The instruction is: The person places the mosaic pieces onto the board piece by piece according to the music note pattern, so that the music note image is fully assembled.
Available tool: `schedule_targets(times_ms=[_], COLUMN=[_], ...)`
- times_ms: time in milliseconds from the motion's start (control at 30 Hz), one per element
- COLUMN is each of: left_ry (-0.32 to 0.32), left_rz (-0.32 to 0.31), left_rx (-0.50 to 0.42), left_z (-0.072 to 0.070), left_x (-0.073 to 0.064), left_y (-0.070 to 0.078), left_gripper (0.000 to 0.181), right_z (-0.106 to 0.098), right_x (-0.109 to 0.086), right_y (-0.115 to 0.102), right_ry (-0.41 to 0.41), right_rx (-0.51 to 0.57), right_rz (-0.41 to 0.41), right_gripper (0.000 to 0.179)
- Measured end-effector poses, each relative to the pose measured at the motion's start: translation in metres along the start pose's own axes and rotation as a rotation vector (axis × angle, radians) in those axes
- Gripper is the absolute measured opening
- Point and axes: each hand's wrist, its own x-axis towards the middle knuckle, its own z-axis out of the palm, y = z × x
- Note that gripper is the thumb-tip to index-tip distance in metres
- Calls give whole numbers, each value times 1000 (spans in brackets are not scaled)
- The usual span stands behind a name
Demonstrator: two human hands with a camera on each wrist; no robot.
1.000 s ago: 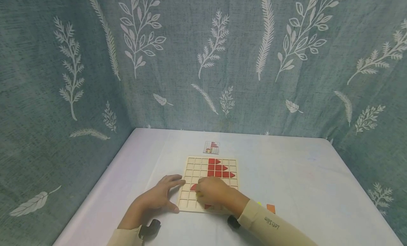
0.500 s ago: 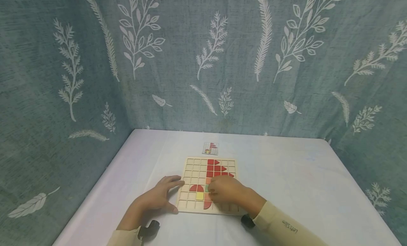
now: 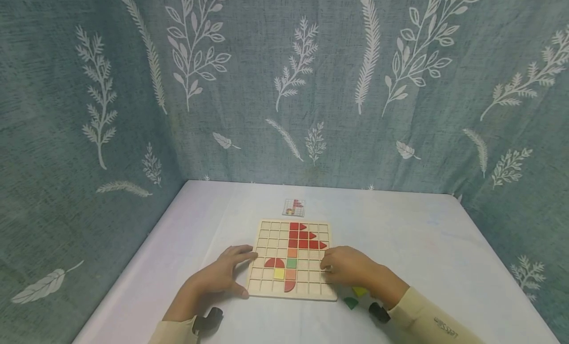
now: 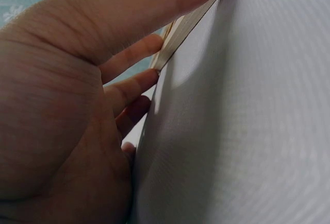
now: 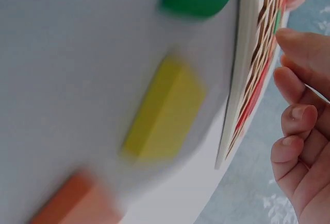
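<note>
A square wooden grid board (image 3: 309, 298) lies on the table with colored pieces in its cells. Red pointed rows (image 3: 304, 244) stand near its top, above an orange square, a green square (image 3: 291, 263) and a yellow square (image 3: 279, 274). Two red quarter circles (image 3: 274, 262) form a half circle, and another red quarter (image 3: 290, 286) sits near the bottom. My left hand (image 3: 224, 272) rests at the board's left edge, fingers spread, thumb by the lower corner. Over the right edge, my right hand (image 3: 348, 267) has loosely bent fingers (image 5: 301, 119) with nothing between them.
Beside the board's lower right corner lie a loose green quarter piece (image 3: 350, 302) and a yellow block (image 3: 359, 291). An orange block (image 5: 77, 203) shows in the right wrist view. Behind the board lies a small pattern card (image 3: 294, 208). Patterned fabric (image 3: 249, 87) encloses the table.
My right hand has moved right from the board's middle to its right edge, leaving the yellow square in its cell and uncovering the green and orange squares. The left hand stays put.
</note>
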Motion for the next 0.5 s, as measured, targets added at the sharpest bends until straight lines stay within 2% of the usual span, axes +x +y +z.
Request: schedule_targets(times_ms=[233, 500], left_ry=[15, 7], left_rz=[-2, -1], left_rx=[13, 8], left_z=[1, 1], left_x=[0, 1], left_y=[-2, -2], left_gripper=[106, 105], right_z=[-6, -7], right_x=[-26, -50], right_y=[18, 32], right_ry=[-26, -98], right_rx=[18, 61], right_rz=[96, 200], right_gripper=[14, 21])
